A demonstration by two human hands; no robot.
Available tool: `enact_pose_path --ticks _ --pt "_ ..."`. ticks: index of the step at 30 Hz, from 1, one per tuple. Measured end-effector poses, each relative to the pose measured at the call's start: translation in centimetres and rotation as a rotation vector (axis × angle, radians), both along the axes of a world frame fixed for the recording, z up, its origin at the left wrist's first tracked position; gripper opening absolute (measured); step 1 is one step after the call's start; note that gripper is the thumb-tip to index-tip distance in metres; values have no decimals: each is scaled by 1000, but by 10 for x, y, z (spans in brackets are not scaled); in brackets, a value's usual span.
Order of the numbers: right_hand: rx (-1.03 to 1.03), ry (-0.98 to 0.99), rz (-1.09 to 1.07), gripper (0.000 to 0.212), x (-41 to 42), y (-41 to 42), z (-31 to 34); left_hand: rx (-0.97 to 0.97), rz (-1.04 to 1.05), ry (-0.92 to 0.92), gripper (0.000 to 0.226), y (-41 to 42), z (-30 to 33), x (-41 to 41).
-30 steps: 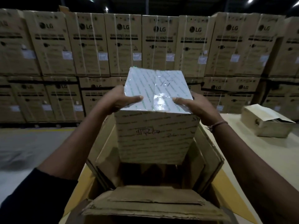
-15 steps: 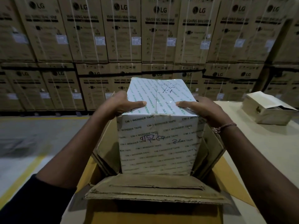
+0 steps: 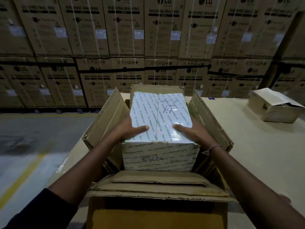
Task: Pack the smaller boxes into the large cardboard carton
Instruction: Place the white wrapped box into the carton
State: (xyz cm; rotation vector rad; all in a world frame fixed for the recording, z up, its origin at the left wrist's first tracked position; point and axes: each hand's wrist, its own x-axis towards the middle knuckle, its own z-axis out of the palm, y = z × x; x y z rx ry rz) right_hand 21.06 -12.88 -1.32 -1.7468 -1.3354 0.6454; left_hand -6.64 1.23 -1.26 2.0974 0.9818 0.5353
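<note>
A white box wrapped in printed tape [image 3: 160,113], with handwriting on top and front, sits partly down inside the large open cardboard carton [image 3: 155,210]. Its lower part is hidden by the carton's near flap [image 3: 158,185]. My left hand [image 3: 127,129] grips the box's left side with the thumb on top. My right hand [image 3: 193,132] holds the right side the same way. The carton's side flaps [image 3: 107,119] stand up around both hands.
The carton stands on a tan tabletop [image 3: 257,154]. A small open brown box [image 3: 275,106] lies at the table's far right. Stacked washing machine cartons [image 3: 128,30] wall off the back. Grey floor with a yellow line [image 3: 21,177] lies to the left.
Both hands have lowered the white box from above the carton down into it. The view has tilted downward.
</note>
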Motion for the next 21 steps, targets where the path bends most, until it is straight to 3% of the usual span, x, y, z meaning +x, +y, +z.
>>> enact_pose_path --ticks 5,9,12,15,18,21 --pt "-32 -165 -60 81 4 3 -1 35 45 36 99 3 -2 3" --pt "6 -559 -133 102 -5 20 11 238 132 142 104 -1 0 3" --pt "62 -881 121 82 -31 35 30 335 119 232 91 -7 0 7" --pt "84 -899 381 48 -62 49 34 354 55 203 67 -10 3 8" --pt "128 -959 422 32 -78 58 32 311 40 184 63 -5 4 3" --pt "44 -1106 413 33 -71 63 48 307 25 215 67 -2 3 -1"
